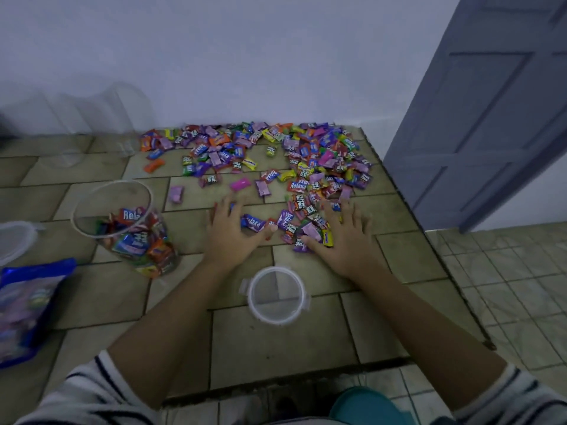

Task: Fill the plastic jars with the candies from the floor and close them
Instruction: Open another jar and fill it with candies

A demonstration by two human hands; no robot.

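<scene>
Cupping inward from both sides, the left hand (pixel 228 233) and the right hand (pixel 343 237) lie spread, palms down, on the tiled floor (pixel 276 342) at mid-frame, fingers loosely open. Between them sits a small clump of bright foil-wrapped candies (pixel 294 223); the right hand's fingers overlap a few, yet nothing is lifted or pinched in either hand. Above and to the right of the hands, toward the white wall, the main scatter of wrappers (pixel 260 151) spreads. The clear round plastic jar, open and partly filled (pixel 122 228), stands left of the left hand, so that hand is nearer; a gathered load would travel leftward. Its likely round translucent lid (pixel 277 294) rests just below the hands, between the forearms. More clear jars (pixel 122 108), blurred, wait at upper left.
</scene>
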